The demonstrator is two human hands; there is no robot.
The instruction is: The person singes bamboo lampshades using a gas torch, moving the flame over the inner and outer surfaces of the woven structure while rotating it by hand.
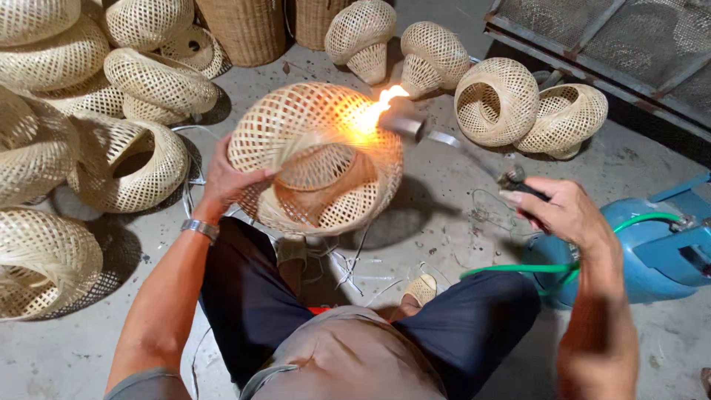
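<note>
While flame [378, 107] licks its top right side, woven bamboo shade [317, 158] sits tilted above lap, opening toward camera, held off concrete floor [437, 215]. Left hand [228, 180] curled round shade's left rim, fingers hooked into weave. Right hand [557, 211] closed on gas torch [459, 144] handle; torch long axis runs up-left, nozzle at shade's edge. Green hose [518, 268] leads to blue gas cylinder [652, 252] at right. More woven shades [141, 163] lie on floor, left and behind.

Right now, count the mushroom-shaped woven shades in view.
2. One mushroom-shaped shade stands top centre; the second leans just right of it, beyond the flame. Others may lie outside the view.
</note>
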